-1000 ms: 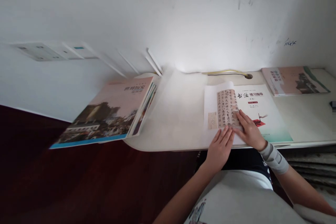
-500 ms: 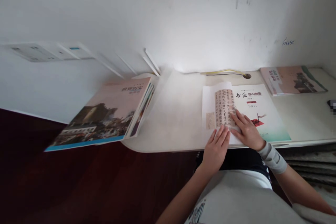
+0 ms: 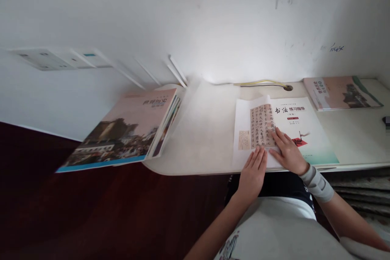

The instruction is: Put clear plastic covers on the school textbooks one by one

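Note:
An open calligraphy workbook (image 3: 292, 126) lies on the white desk (image 3: 207, 138) in front of me, its left page printed with columns of brown script. My left hand (image 3: 253, 170) lies flat with fingers stretched out on the lower edge of that left page. My right hand (image 3: 285, 151), with a grey wrist band, rests flat beside it, fingers spread across the fold near the script.
A stack of books topped by a pink history textbook (image 3: 128, 130) overhangs the desk's left end. Another pink book (image 3: 341, 91) lies at the back right. A yellow and black cable (image 3: 265, 84) runs to a hole by the wall. Dark red floor lies left.
Both hands stay flat on the workbook. The left page has spread slightly farther to the left.

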A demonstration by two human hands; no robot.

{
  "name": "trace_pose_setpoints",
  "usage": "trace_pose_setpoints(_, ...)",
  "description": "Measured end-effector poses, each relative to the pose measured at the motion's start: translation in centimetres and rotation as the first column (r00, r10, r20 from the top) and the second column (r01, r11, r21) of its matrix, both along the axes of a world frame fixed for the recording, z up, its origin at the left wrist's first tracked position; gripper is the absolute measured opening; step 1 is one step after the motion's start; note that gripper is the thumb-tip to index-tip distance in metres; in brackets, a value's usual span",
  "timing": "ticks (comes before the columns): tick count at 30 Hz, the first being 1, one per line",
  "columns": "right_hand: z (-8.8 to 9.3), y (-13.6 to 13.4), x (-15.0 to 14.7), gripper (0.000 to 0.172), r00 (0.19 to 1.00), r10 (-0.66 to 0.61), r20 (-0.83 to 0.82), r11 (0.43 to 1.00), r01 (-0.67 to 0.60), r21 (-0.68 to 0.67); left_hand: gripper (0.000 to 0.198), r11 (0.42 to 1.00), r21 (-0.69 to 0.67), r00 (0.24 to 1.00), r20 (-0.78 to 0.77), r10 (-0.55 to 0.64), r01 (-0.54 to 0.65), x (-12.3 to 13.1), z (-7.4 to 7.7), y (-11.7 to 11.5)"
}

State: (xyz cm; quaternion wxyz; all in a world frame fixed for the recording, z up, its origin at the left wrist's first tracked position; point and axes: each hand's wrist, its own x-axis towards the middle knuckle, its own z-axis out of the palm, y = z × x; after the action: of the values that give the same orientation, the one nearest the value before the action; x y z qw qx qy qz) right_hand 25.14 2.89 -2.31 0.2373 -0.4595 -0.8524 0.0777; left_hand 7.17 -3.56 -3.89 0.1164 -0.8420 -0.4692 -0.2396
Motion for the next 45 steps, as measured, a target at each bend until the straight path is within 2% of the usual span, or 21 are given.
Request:
trace_pose_setpoints(6,0.4,-0.1,-0.1,0.061,0.999,0.023,0.029,1.000,-0.022,-0.016,0.046,1.000,0.000,0.998,-0.056,0.022,-0.022,-0.5,1.2,-0.4)
trace_pose_setpoints(13,0.0,0.0,0.1,0.057,0.997,-0.005,-0.073,1.000,0.004,-0.012,0.044,1.000,-0.026,0.999,-0.052,0.004,-0.005,-0.1,0.6,-0.4)
trace_pose_setpoints(21,0.2,-0.1,-0.2,0.062,0.999,0.021,0.039,1.000,-0.020,-0.011,0.047,0.998,-0.066,0.997,-0.077,0.008,-0.013,-1.0,1.3,-0.6)
trace_pose_setpoints(29,-0.3,0.2,0.3,0.060,0.992,-0.011,-0.127,1.000,0.011,0.000,0.045,0.995,-0.097,0.999,-0.038,-0.018,0.015,-0.8,0.8,-0.6)
trace_pose_setpoints(32,-0.3,0.1,0.1,0.063,0.996,-0.009,-0.089,1.000,0.010,0.007,0.044,0.995,-0.104,0.998,-0.054,-0.014,0.008,-1.1,0.8,-0.5)
trace_pose_setpoints(38,0.1,-0.2,-0.1,0.062,0.999,0.029,0.031,1.000,-0.028,-0.003,0.038,1.000,-0.023,0.996,-0.089,-0.006,0.004,-1.8,1.3,-0.8)
trace_pose_setpoints(45,0.4,-0.1,-0.1,0.062,0.999,0.049,0.022,0.998,-0.048,-0.034,0.040,1.000,0.005,0.996,-0.085,0.007,-0.006,-1.6,1.6,-1.2)
